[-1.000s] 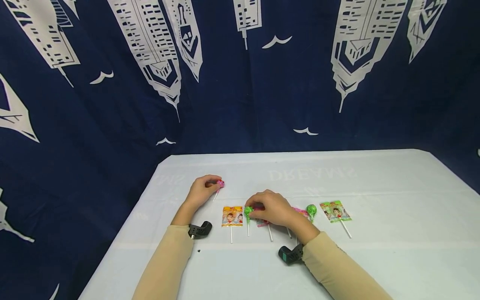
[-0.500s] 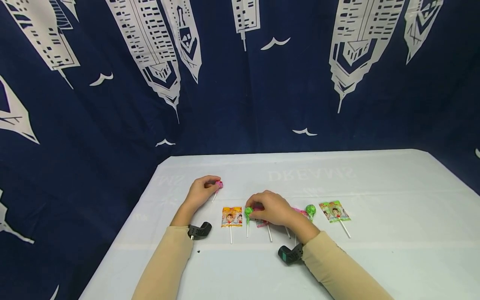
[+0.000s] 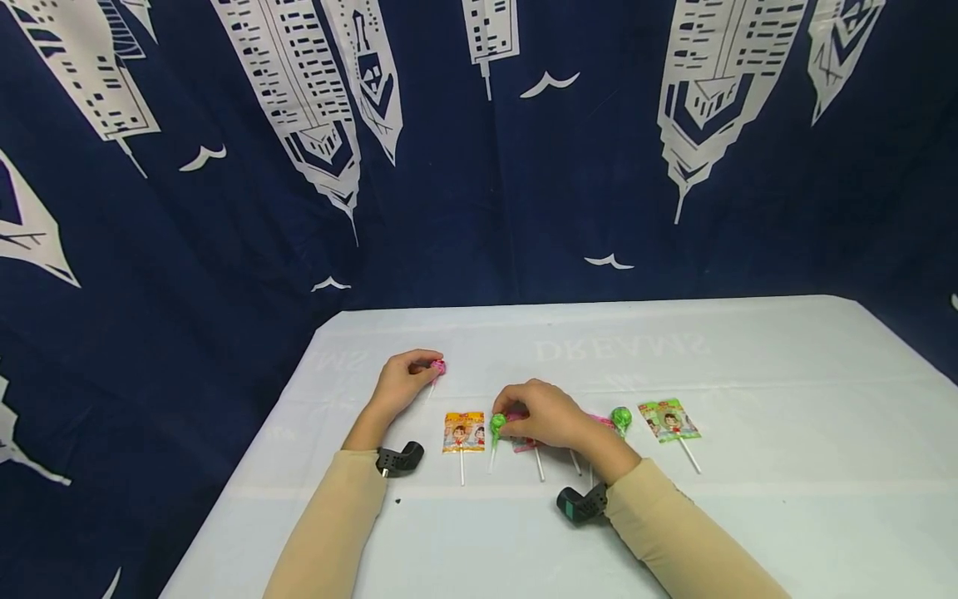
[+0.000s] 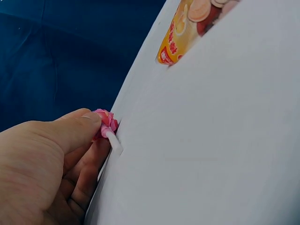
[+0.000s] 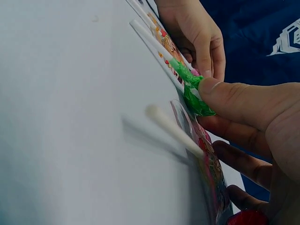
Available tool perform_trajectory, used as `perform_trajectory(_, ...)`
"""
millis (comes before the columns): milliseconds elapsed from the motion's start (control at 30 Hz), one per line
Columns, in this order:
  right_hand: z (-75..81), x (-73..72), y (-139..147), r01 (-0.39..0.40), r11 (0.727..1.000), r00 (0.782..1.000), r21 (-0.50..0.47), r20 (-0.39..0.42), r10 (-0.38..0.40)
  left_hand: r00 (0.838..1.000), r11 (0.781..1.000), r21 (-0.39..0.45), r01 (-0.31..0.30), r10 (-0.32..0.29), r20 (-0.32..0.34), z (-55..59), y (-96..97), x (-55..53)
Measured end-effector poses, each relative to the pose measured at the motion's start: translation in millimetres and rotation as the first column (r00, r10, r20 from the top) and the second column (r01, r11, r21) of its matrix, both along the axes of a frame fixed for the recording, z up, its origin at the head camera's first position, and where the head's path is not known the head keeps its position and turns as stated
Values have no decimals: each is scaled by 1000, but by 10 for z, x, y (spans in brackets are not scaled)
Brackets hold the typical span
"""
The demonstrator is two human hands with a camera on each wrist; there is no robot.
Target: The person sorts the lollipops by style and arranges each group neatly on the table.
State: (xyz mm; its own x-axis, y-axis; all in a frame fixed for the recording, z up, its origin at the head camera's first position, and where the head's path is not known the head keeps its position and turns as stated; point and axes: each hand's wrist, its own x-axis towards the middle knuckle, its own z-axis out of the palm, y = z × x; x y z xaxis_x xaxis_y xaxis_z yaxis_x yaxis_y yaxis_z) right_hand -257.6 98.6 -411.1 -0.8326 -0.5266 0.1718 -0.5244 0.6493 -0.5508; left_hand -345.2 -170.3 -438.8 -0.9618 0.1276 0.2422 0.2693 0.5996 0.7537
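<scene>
In the head view my left hand [image 3: 404,383] pinches a pink lollipop [image 3: 438,367] by its wrapped head, towards the back left of the table. The left wrist view has its pink wrapper [image 4: 107,124] between thumb and fingers, the white stick pointing away from the hand. My right hand [image 3: 545,413] pinches a green lollipop [image 3: 497,423] by the head, its stick towards the table's front. Right beside it lies a flat orange-packet lollipop [image 3: 464,433]. Under the right hand is a flat pink-packet lollipop [image 5: 213,176], partly hidden.
Further right on the white table [image 3: 786,499] lie another green round lollipop [image 3: 621,418] and a flat green-packet lollipop [image 3: 670,422]. More sticks show beneath the right forearm. A small dark speck [image 3: 398,501] is near the left wrist. A navy patterned cloth [image 3: 479,208] hangs behind.
The green lollipop in my right hand has tilted slightly, its stick end shifting left. Both hands have otherwise stayed nearly in place.
</scene>
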Motion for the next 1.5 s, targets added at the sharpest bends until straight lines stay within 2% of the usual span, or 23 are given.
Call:
perform_trajectory(200,5,1,0,-3,1000,1000,-4,-11,3,1000,1000,17,-10,9,7,1,15,-4)
perform_trajectory(467,-9,7,-28,-18,999,997,50,-71,21,1000,1000,12,-13,13,6,-4,17,-3)
perform_trajectory(800,13,0,-14,-25,1000,1000,-4,1,25,1000,1000,9,-12,12,16,-30,8,-23)
perform_trajectory(900,25,10,-27,-31,999,999,12,-22,32,1000,1000,13,-10,10,13,-25,15,-21)
perform_trajectory(1000,15,28,-61,-27,998,995,55,-94,32,1000,1000,14,-12,12,14,-16,19,-13)
perform_trajectory(1133,-4,64,-138,32,992,984,124,-180,-9,1000,1000,16,-10,10,14,-8,16,0)
perform_trajectory(1267,3,92,-190,73,986,984,153,-172,-47,1000,1000,23,-5,4,16,1,15,2)
perform_trajectory(1500,15,96,-183,71,990,987,118,-149,-53,1000,1000,22,-4,3,20,0,14,-3)
